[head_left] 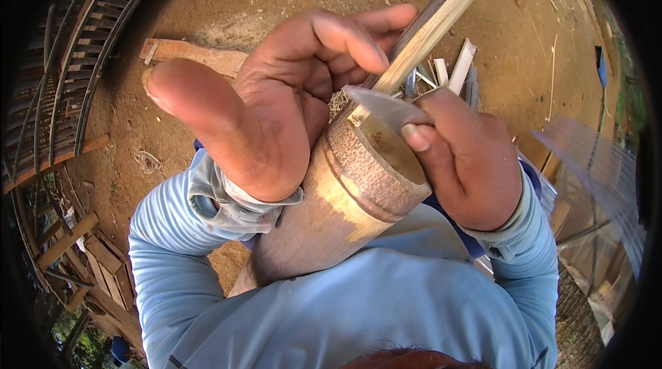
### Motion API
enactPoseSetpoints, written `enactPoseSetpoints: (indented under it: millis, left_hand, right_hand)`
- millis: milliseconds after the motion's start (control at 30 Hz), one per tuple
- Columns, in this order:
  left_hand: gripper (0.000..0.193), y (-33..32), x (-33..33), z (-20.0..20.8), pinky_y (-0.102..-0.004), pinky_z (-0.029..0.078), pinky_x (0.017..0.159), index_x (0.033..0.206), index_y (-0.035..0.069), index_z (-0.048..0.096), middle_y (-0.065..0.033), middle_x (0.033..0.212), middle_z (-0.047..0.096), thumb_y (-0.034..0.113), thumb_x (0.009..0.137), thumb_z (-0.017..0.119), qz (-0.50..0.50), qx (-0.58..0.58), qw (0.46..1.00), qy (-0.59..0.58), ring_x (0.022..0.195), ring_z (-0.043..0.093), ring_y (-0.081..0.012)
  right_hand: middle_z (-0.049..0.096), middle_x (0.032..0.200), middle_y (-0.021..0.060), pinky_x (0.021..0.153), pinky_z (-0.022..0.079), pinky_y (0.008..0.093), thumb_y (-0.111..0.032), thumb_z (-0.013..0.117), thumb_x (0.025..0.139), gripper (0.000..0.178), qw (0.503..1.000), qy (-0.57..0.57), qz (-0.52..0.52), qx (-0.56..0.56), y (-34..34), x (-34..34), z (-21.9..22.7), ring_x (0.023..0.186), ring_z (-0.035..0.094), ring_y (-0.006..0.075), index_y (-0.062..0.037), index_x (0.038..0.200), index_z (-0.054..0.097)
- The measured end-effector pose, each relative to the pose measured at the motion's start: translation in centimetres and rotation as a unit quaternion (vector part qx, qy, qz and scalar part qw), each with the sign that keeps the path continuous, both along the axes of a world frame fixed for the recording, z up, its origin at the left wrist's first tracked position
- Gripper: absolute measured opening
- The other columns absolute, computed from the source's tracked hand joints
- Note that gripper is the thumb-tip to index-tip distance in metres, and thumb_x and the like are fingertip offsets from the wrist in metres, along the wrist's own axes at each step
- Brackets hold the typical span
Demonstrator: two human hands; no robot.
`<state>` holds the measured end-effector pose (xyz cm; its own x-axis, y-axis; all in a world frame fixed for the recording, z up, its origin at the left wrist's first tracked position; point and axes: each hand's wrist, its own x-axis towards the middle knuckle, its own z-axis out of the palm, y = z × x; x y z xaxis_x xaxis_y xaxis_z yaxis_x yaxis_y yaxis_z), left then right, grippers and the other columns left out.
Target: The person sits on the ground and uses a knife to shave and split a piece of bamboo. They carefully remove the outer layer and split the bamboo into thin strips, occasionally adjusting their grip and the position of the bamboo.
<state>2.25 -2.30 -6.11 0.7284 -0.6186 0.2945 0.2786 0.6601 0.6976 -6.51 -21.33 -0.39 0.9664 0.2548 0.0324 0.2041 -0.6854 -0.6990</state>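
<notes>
My left hand (276, 100) has its thumb stretched out to the left. Its fingers bend around the split bamboo strip (433, 21), partly behind it, and hold it aslant. The strip is dark on one side and pale on the other. Its lower end is at the rim of a thick bamboo tube (310, 231), which leans against my body with its hollow end upward. In my closed right hand (472, 162) is a knife (389, 108), its handle mostly hidden. The short grey blade lies across the strip's lower end, just above the tube's opening.
Pale offcuts (462, 65) lie on the brown dirt ground beyond my hands, with a flat plank (196, 57) to the left. A slatted rack (89, 45) curves along the left side, above stacked wood (103, 265). Clear corrugated sheeting (593, 162) stands at the right.
</notes>
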Motion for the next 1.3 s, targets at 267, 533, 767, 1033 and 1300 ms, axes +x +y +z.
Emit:
enactPoseSetpoints:
  millis: [267,533,767,1033,1300]
  left_hand:
    - [0.140,-0.5,-0.1,0.4,-0.0471,0.039,0.113,0.141,-0.006,0.039,-0.0250,0.144,0.048,0.105,0.060,0.012,0.013,-0.027,1.000,0.002,0.132,0.051,-0.0312]
    - [0.155,-2.6,0.1,-0.8,-0.0433,0.038,0.114,0.154,-0.006,0.016,-0.0235,0.154,0.035,0.108,0.050,0.023,0.025,-0.045,0.990,-0.132,0.141,0.038,-0.0303]
    - [0.158,-2.0,0.3,0.2,-0.0409,0.045,0.106,0.154,-0.004,0.018,-0.0206,0.150,0.039,0.108,0.043,0.031,-0.085,-0.087,0.993,0.007,0.134,0.045,-0.0276]
    - [0.159,-1.9,-0.3,0.8,-0.0393,0.051,0.098,0.153,0.000,0.023,-0.0182,0.146,0.044,0.106,0.036,0.038,-0.085,-0.084,0.991,0.059,0.127,0.051,-0.0256]
    - [0.142,-1.9,0.3,-0.4,-0.0413,0.052,0.098,0.147,0.005,0.033,-0.0186,0.149,0.041,0.103,0.045,0.037,-0.095,-0.104,0.990,0.014,0.130,0.050,-0.0272]
  right_hand:
    - [0.052,0.067,0.0050,0.053,0.040,0.0299,-0.023,0.049,0.107,0.025,0.991,-0.048,-0.120,0.020,-0.3,0.3,0.3,0.058,0.051,0.0124,-0.0011,0.097,0.056]
    - [0.052,0.067,0.0121,0.055,0.041,0.0341,-0.019,0.050,0.106,0.022,0.979,-0.148,-0.092,-0.104,-0.4,1.6,2.1,0.057,0.054,0.0242,0.0007,0.105,0.059]
    - [0.055,0.072,0.0194,0.056,0.043,0.0412,-0.018,0.051,0.105,0.020,0.976,-0.160,-0.079,-0.127,-0.4,1.8,2.5,0.064,0.057,0.0414,0.0003,0.108,0.059]
    - [0.053,0.070,0.0209,0.055,0.041,0.0422,-0.018,0.053,0.104,0.018,0.982,-0.123,-0.079,-0.120,-0.3,1.8,3.1,0.062,0.056,0.0431,-0.0009,0.104,0.057]
    - [0.051,0.069,0.0213,0.055,0.041,0.0424,-0.019,0.053,0.104,0.018,0.984,-0.079,-0.088,-0.131,0.2,1.4,3.3,0.062,0.054,0.0436,-0.0013,0.099,0.055]
